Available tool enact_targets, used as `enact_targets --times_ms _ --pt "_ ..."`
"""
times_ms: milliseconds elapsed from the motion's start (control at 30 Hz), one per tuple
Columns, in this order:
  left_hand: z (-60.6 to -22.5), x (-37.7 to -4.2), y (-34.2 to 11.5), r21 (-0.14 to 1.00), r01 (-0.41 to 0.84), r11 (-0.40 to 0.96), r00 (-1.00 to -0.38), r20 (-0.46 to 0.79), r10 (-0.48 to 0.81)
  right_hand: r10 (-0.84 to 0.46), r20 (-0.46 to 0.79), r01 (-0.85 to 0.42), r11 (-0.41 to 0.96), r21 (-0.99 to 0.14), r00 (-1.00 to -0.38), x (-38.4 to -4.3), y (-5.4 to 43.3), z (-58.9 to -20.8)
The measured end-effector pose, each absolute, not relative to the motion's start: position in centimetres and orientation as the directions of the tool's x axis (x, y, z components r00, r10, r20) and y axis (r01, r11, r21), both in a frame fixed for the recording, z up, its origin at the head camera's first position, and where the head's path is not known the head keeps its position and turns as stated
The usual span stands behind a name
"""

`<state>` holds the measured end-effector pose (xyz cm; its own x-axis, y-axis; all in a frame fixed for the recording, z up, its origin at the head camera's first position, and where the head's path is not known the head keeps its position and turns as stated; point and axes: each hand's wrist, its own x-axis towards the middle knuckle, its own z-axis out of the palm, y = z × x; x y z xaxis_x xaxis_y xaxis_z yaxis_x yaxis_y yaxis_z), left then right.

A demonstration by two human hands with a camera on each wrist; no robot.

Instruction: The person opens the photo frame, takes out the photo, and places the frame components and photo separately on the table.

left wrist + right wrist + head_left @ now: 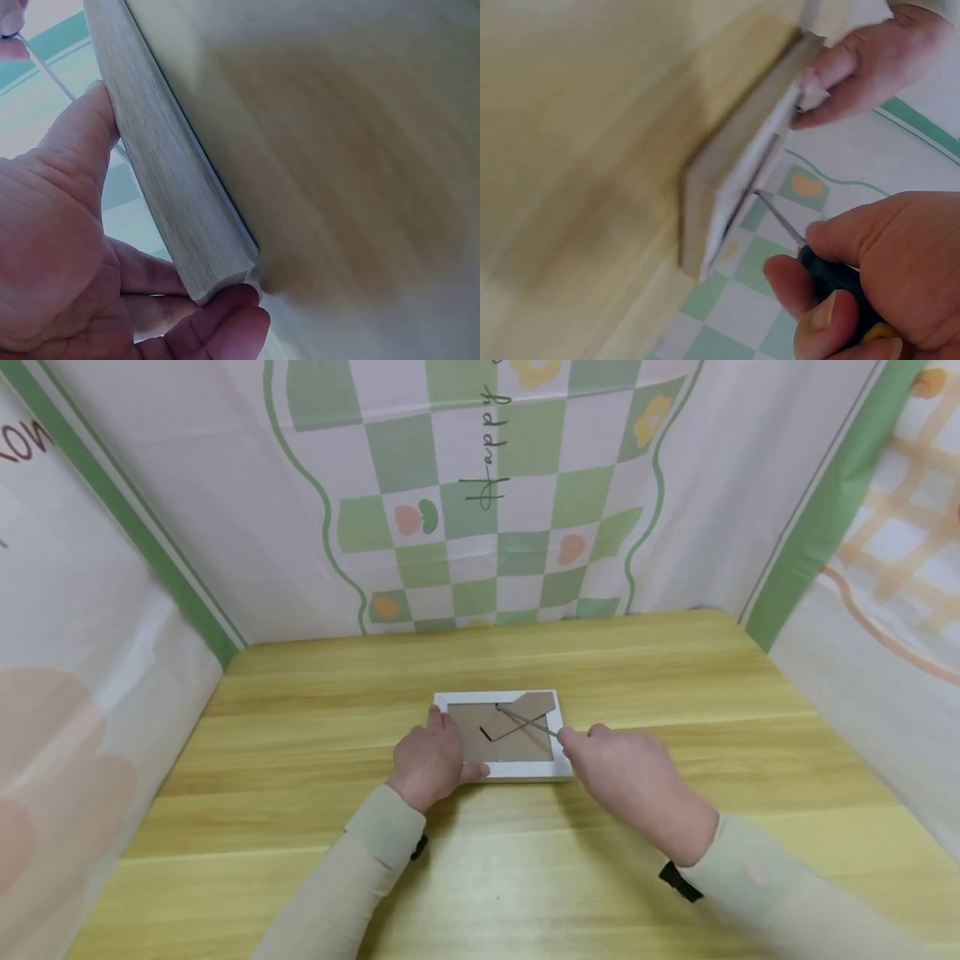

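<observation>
A white picture frame [525,770] lies back side up on the table, its brown backing board [468,743] showing inside the rim. My left hand [429,760] grips the frame's left end, thumb along the near side and fingers around the corner, as the left wrist view shows. In my right hand [637,785] is a screwdriver [832,281] with a dark green and yellow handle. Its thin metal shaft slants over the backing, and the tip reaches the far inner edge of the rim. A brown flap [537,701] covers the far right corner.
The wood-grain table [495,868] extends on every side of the frame. Behind it hangs a green-and-white checked cloth [472,560], with printed cloth walls to the left and right.
</observation>
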<state>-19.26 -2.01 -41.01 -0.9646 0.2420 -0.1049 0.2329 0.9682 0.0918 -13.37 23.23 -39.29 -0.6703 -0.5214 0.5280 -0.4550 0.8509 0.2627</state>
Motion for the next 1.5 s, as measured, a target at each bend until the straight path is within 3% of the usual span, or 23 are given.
enact_targets --times_ms 300,433,533,933,1300,1500 --pt "-41.0 -19.4 -2.0 0.084 0.221 0.972 -0.965 -0.122 0.23 -0.477 0.462 -0.425 0.878 0.218 -0.748 -13.6 23.7 -39.0" --pt "-40.9 -19.4 -1.9 0.079 0.222 0.972 -0.965 -0.124 0.23 -0.407 0.274 -0.39 0.913 0.118 -0.871 -14.4 24.0 -37.0" --pt "-40.8 -19.4 -1.9 0.075 0.224 0.972 -0.965 -0.125 0.232 -0.351 0.1 -0.352 0.936 0.012 -0.931 -15.6 24.4 -35.1" --pt "-40.8 -19.3 -1.9 0.07 0.23 0.971 -0.963 -0.13 0.237 -0.452 -0.189 -0.391 0.874 -0.287 -0.872 -20.5 26.9 -31.8" --pt "-41.2 -19.3 -2.0 0.057 0.232 0.971 -0.964 -0.121 0.238 -0.381 0.027 -0.382 0.918 -0.108 -0.924 -16.7 25.4 -35.2" --pt "-41.2 -19.3 -2.0 0.067 0.236 0.969 -0.964 -0.11 0.242 -0.423 0.263 -0.438 0.899 -0.001 -0.867 -14.5 24.9 -37.4"
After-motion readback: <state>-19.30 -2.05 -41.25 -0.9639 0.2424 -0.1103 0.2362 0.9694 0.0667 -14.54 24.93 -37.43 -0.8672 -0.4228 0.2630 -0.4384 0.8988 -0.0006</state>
